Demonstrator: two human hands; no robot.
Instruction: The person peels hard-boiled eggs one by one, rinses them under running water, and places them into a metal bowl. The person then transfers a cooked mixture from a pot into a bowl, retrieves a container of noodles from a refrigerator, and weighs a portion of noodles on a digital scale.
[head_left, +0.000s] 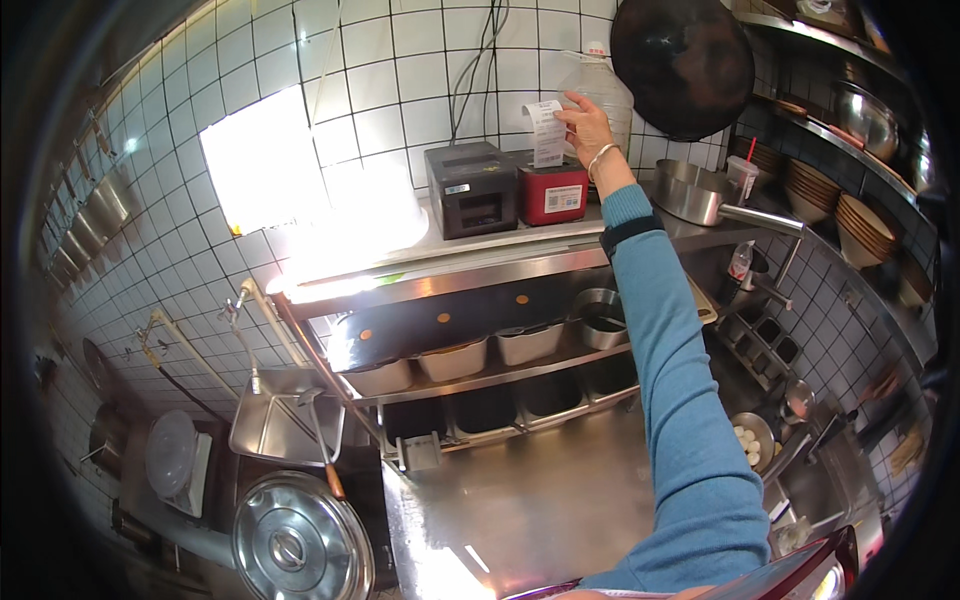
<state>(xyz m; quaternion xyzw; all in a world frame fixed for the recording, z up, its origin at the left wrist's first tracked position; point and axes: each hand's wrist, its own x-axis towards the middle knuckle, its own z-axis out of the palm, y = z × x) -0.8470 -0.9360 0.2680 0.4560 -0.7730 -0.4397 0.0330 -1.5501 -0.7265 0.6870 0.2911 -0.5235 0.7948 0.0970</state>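
Tiled wall (418, 72), printed receipt (547, 140) in hand (588, 124)

Receipt (546, 140) at printer (553, 201), saucepan (688, 207) right, jug (609, 82) behind.

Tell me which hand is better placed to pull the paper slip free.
Probably the right hand: it's at the upper end of the paper slip, above the red printer; the left hand isn't in view.

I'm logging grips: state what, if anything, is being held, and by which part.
The right hand holds the white paper slip that sticks up from the red printer, fingers at its upper right edge. The left hand is not in view.
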